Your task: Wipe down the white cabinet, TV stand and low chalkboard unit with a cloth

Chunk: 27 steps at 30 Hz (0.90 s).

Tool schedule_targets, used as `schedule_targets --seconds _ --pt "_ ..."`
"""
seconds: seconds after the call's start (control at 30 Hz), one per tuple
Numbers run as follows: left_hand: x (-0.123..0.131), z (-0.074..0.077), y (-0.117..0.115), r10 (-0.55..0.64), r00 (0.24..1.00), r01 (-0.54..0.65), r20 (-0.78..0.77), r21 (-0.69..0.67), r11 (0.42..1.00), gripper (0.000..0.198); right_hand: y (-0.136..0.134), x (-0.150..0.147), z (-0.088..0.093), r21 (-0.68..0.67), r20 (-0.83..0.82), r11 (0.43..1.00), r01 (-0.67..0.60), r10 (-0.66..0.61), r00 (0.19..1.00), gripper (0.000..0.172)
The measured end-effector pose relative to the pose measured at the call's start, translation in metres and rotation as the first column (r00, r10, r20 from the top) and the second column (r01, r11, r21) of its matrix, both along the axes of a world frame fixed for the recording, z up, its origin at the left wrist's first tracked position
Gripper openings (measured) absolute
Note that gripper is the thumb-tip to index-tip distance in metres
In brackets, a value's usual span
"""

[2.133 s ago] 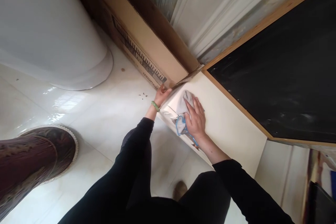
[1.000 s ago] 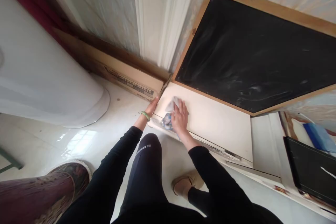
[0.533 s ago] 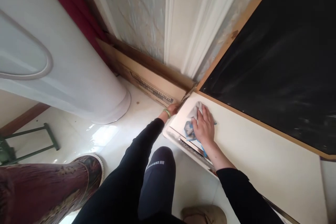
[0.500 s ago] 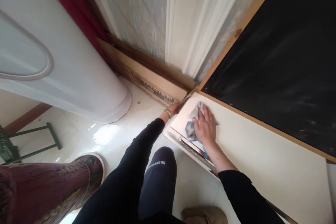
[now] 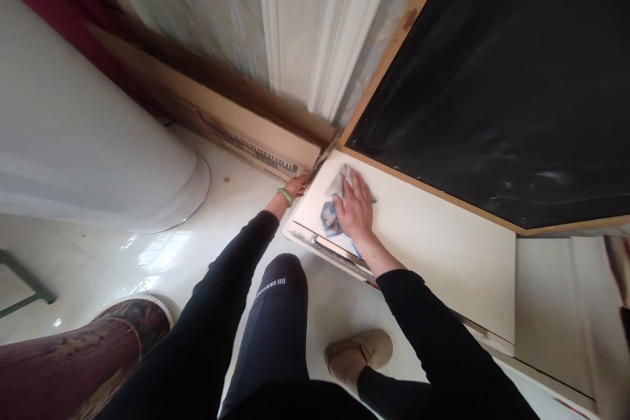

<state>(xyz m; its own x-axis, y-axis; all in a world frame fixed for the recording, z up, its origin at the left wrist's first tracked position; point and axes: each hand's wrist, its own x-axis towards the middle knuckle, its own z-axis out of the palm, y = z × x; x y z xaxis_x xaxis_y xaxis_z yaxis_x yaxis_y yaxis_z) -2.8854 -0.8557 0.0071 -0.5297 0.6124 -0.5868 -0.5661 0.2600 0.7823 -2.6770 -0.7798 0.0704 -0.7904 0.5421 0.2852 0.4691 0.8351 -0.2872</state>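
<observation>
My right hand [image 5: 355, 207] lies over a crumpled grey cloth [image 5: 339, 180] with blue edging, pressing it on the white cabinet top [image 5: 433, 243]. The fingers are stretched forward, and parts of the cloth stick out on the left and beneath the palm. My left hand [image 5: 295, 188], with a green bangle [image 5: 284, 195] at the wrist, is at the near end of a long cardboard box [image 5: 236, 118], beside the cabinet's left corner. Its fingers are curled at the box end and partly hidden. A keyboard picture is printed on the box side.
A black board [image 5: 492, 92] in a wooden frame rises along the cabinet's back edge. To the left stands a big white rounded appliance [image 5: 98, 125] on the shiny floor [image 5: 197, 249]. Another person's patterned burgundy leg [image 5: 63, 361] is at lower left, near a green metal frame [image 5: 29, 282].
The view has shifted right, showing more of the cabinet's right side. My right hand stays over the cloth near the cabinet's left end. My left hand remains at the box end.
</observation>
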Motion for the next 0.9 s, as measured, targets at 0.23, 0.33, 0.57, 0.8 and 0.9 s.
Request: schedule_targets --seconds 0.23,0.33,0.57,0.8,0.9 --pt "0.069 0.038 -0.081 0.047 0.905 -0.029 -0.424 0.049 0.998 0.079 0.015 -0.019 0.005 -0.047 0.014 0.999 0.017 -0.016 1.000 0.063" --pt "0.087 0.047 -0.083 0.141 0.751 -0.103 -0.645 0.097 0.990 0.088 0.032 -0.034 0.010 -0.071 0.030 0.997 -0.003 0.006 1.000 0.060" --pt "0.085 0.045 -0.074 0.219 0.723 -0.181 -0.656 0.127 0.975 0.093 -0.007 -0.050 0.020 -0.066 0.066 0.996 -0.065 0.069 0.995 0.052" --pt "0.083 0.051 -0.075 0.271 0.755 -0.221 -0.597 0.156 0.963 0.094 -0.091 0.051 0.024 -0.069 0.083 0.914 -0.400 0.405 0.911 0.052" --pt "0.083 0.053 -0.074 0.242 0.784 -0.227 -0.572 0.100 0.969 0.088 -0.076 0.141 0.019 -0.066 0.107 0.963 -0.262 0.268 0.957 0.055"
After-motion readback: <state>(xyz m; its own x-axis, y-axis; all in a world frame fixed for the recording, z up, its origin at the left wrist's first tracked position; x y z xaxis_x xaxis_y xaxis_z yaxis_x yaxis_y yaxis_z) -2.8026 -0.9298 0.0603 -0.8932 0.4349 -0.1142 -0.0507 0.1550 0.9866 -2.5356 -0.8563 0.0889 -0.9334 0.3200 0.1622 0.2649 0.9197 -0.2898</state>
